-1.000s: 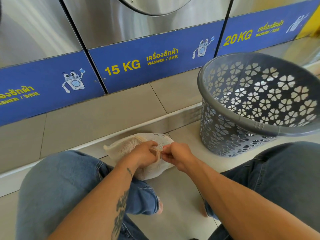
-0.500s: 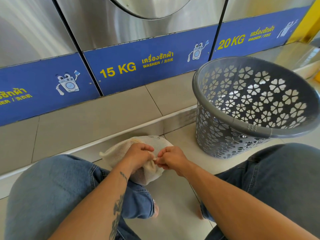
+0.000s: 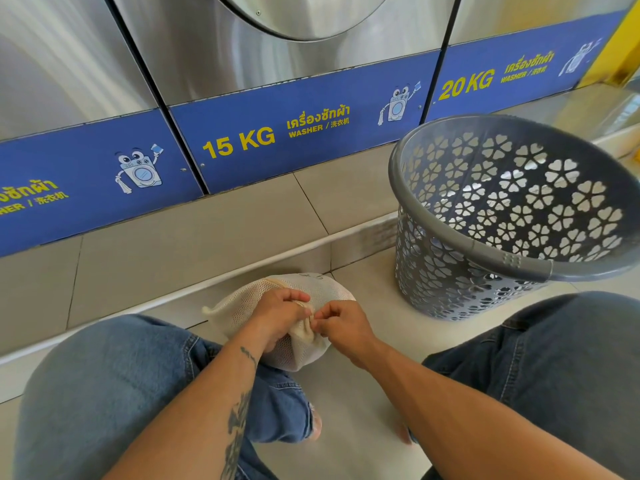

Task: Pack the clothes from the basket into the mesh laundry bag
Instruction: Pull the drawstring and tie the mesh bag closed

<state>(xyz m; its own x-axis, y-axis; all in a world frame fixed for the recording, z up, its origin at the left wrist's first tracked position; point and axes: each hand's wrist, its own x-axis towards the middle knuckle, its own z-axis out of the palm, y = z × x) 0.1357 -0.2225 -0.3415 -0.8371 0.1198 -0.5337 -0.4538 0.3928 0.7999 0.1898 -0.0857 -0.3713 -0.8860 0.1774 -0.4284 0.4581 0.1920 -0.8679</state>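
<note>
right hand (image 3: 343, 328) closer now, mesh laundry bag (image 3: 249, 306) crosswise, mouth nearward

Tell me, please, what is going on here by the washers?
A person in blue jeans crouches on the tiled floor facing the steel washing machines. Their left hand grips the gathered neck of a cream mesh laundry bag, and their right hand pinches the fabric at the same spot, apparently closing it. The grey plastic basket with flower-shaped cut-outs stands to the right; no clothes show inside it.
</note>
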